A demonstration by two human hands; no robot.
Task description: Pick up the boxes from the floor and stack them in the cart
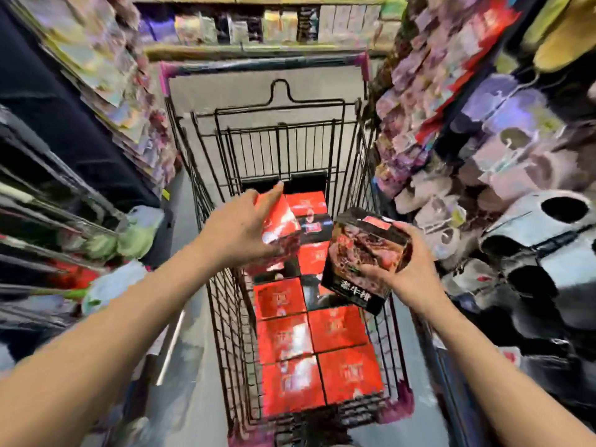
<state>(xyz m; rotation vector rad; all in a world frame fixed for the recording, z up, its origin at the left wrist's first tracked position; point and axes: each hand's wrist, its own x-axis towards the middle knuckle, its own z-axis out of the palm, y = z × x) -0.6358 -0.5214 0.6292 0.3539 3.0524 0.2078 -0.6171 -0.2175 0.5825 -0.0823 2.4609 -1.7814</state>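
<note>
Fingers of your right hand (403, 269) are curling round a dark, glossy rectangular cardboard box (361, 253) printed with meat, holding it tilted above the cart's right edge. Your left hand (242, 227) is clasping a shiny red cardboard box (279, 217) over the black wire cart (222, 317), where flat red boxes (342, 327) are lying in tight rows.

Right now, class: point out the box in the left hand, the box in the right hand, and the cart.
red box (275, 218): head view, on its glossy red face.
black box (366, 253): head view, on its pictured face.
shopping cart (225, 301): head view, on its left wire wall.
</note>
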